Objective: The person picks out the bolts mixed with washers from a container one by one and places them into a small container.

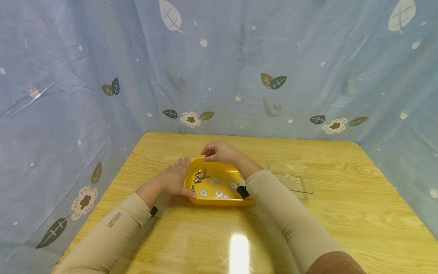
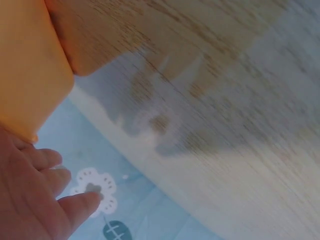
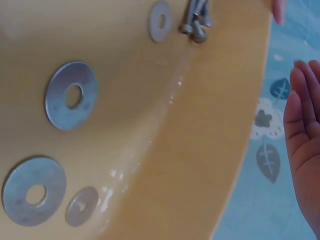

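Note:
A yellow plastic tray point(image 1: 222, 202) stands on the table. Several metal bolts point(image 1: 202, 176) lie toward its left end, and flat washers point(image 1: 219, 193) are scattered over its floor. My left hand point(image 1: 173, 179) rests against the tray's left end, fingers spread and thumb at the near corner; the left wrist view shows extended fingers beside the orange-looking wall point(image 2: 35, 65). Over the far rim is my right hand point(image 1: 222, 153), its fingers loosely bent with nothing visible in them. In the right wrist view, that hand point(image 3: 307, 135) is beyond the tray wall, apart from the washers point(image 3: 71, 96).
A clear plastic container point(image 1: 294, 179) with dark edge lines lies right of the tray, partly behind my right forearm. The wooden table point(image 1: 328, 220) extends to both sides. A blue patterned curtain point(image 1: 239, 57) hangs behind and along the sides.

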The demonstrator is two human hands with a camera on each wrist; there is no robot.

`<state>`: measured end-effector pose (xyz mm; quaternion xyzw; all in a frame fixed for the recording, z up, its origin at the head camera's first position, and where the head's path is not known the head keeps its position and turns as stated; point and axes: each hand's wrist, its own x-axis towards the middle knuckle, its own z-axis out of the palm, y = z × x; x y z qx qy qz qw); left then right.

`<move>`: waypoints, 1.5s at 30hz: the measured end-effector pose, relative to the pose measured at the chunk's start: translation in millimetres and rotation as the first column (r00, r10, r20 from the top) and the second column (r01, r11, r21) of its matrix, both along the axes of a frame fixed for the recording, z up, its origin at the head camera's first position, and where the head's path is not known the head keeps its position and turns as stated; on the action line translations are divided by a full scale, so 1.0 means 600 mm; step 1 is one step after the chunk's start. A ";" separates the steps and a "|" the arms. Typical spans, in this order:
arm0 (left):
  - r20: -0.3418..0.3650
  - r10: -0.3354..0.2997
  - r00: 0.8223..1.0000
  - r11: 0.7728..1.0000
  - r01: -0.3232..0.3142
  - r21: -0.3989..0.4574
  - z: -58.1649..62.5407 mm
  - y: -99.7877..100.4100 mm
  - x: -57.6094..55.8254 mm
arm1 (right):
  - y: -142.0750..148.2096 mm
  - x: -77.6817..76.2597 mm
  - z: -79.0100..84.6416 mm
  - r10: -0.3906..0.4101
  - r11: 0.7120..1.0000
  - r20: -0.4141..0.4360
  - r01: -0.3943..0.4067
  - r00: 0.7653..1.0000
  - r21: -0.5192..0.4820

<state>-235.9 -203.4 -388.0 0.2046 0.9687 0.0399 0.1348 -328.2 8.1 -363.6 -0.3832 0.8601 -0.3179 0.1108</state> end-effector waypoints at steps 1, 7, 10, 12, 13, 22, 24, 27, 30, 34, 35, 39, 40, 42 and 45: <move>-0.001 -0.001 1.000 1.000 0.001 -0.001 -0.001 0.001 0.000 | -0.002 0.000 -0.003 0.011 1.000 0.014 -0.011 1.000 0.006; -0.008 -0.002 1.000 1.000 0.002 -0.004 0.002 0.000 0.002 | -0.018 0.000 -0.021 0.085 0.993 0.089 -0.091 0.992 0.069; -0.007 -0.001 1.000 1.000 0.001 -0.003 0.002 0.000 0.002 | -0.026 0.002 -0.033 0.120 0.982 0.086 -0.131 0.989 0.133; -0.011 -0.003 1.000 1.000 0.003 -0.006 0.000 -0.001 0.000 | -0.030 0.003 -0.044 0.157 0.969 0.050 -0.163 0.986 0.183; -0.011 -0.004 1.000 1.000 0.004 -0.009 -0.001 -0.001 0.000 | -0.032 0.003 -0.049 0.171 0.963 0.037 -0.175 0.985 0.204; -0.001 -0.004 1.000 1.000 0.004 -0.027 0.001 0.001 0.000 | -0.039 0.000 -0.071 0.199 0.946 0.005 -0.193 0.980 0.260; -0.003 -0.004 1.000 1.000 0.004 -0.031 0.001 0.001 0.001 | -0.038 -0.001 -0.073 0.197 0.942 0.007 -0.191 0.980 0.276; -0.001 0.000 1.000 1.000 0.000 -0.030 0.002 0.002 0.001 | -0.036 -0.004 -0.074 0.180 0.942 0.020 -0.178 0.983 0.284; 0.000 0.004 1.000 0.999 -0.004 -0.032 0.004 0.003 0.001 | -0.034 -0.004 -0.075 0.174 0.939 0.026 -0.174 0.984 0.297; 0.004 0.005 1.000 0.999 -0.005 -0.037 0.004 0.003 0.000 | -0.031 -0.005 -0.075 0.178 0.932 0.018 -0.174 0.984 0.319; 0.003 0.002 1.000 0.999 -0.002 -0.038 0.003 0.003 -0.001 | -0.030 -0.005 -0.074 0.179 0.930 0.012 -0.174 0.984 0.324; 0.003 0.003 1.000 0.999 -0.003 -0.046 -0.001 0.003 -0.003 | -0.025 -0.003 -0.068 0.204 0.923 -0.025 -0.183 0.979 0.338; 0.003 0.005 1.000 0.999 -0.005 -0.046 -0.001 0.003 -0.003 | -0.023 -0.002 -0.065 0.215 0.922 -0.037 -0.190 0.976 0.338; 0.004 0.008 1.000 0.999 -0.008 -0.043 -0.001 0.003 -0.003 | -0.019 -0.002 -0.063 0.233 0.916 -0.056 -0.200 0.971 0.348; -0.001 0.005 1.000 0.999 -0.005 -0.036 0.001 0.002 -0.001 | -0.014 -0.002 -0.063 0.256 0.904 -0.089 -0.206 0.962 0.374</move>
